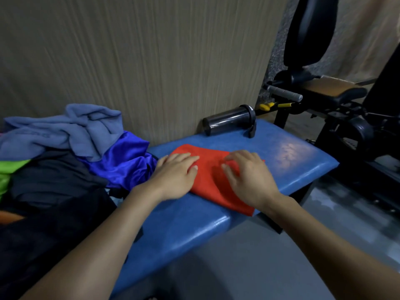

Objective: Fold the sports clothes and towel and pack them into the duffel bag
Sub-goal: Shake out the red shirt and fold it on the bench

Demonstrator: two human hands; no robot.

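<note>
A folded red garment [211, 169] lies flat on the blue padded bench [287, 152]. My left hand [175, 174] rests palm down on its left edge with the fingers straight. My right hand [249, 176] presses on its right half, fingers spread and slightly bent. To the left lies a pile of unfolded clothes: a grey-blue towel [62, 128] on top, a shiny blue garment [123, 161], a dark navy garment [54, 176] and a bit of green fabric [8, 169]. A black bag-like mass [43, 230] fills the lower left; I cannot tell whether it is the duffel bag.
A dark shaker bottle [229, 120] lies on its side at the bench's far end against the wood-panel wall [129, 61]. Black gym equipment [324, 87] stands to the right. Grey floor [249, 267] runs below the bench's near edge.
</note>
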